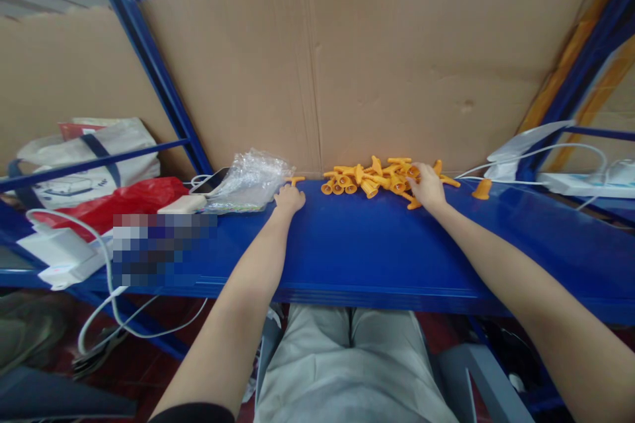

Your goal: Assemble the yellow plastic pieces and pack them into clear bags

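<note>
A pile of several small orange plastic pieces [370, 178] lies at the back of the blue shelf top [377, 244], against a cardboard wall. My right hand [427, 188] rests on the right side of the pile, its fingers curled among the pieces. My left hand [289, 199] sits left of the pile with its fingers closed around one orange piece [296, 180], which sticks out past the fingertips. A single orange piece [481, 190] stands apart on the right.
A crumpled clear plastic bag [251, 180], a phone [213, 180] and a small white box [182, 204] lie left of my left hand. Further left are a red bag [124, 201], a white tote [84, 158] and a white charger with cable [59, 254]. A power strip [580, 184] with white cables sits far right.
</note>
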Demonstrator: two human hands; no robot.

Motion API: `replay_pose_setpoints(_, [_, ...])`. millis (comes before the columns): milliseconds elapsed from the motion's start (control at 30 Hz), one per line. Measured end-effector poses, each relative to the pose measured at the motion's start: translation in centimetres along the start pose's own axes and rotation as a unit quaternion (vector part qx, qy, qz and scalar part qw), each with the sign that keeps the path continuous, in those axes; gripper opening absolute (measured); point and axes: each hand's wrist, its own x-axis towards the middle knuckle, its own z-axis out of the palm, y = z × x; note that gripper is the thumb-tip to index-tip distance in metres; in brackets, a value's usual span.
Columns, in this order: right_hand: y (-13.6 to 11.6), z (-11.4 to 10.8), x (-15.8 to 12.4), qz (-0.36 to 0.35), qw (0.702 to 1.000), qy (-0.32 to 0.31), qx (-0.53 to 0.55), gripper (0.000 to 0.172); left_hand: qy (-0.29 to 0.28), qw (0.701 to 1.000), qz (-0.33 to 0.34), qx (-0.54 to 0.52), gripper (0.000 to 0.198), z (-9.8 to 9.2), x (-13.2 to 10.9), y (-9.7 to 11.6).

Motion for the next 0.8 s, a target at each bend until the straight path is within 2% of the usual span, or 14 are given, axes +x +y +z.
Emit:
replay_pose_setpoints(133, [-0.6,-0.2,-0.2,-0.011,1.0,-0.022,-0.019,0.037,0.018,0.999,0.028,0.006,0.046,-0.4,-0.2,0.7])
replay_pose_setpoints(267, [-1.0,0.0,-0.2,-0.031,0.998,-0.041,-0.029,0.038,0.008,0.998,0.065,0.008,0.04,-0.9,-0.5,1.3])
replay_pose_setpoints(500, [-1.8,-0.5,0.3,-0.019,0.994,-0.079,-0.067,0.04,-0.003,0.994,0.11,0.012,0.039,-1.6,-1.5,2.3])
replay_pose_setpoints(667, [-2.2,-0.5,1.2,-0.019,0.996,-0.061,-0.067,0.034,-0.009,0.992,0.122,0.016,0.038,-1.8,-2.0,2.7])
replay_pose_setpoints(800, [-2.2,0.3,2.1,-0.063,0.996,-0.056,-0.039,0.031,-0.009,0.992,0.123,0.012,0.038,-1.8,-2.1,2.7])
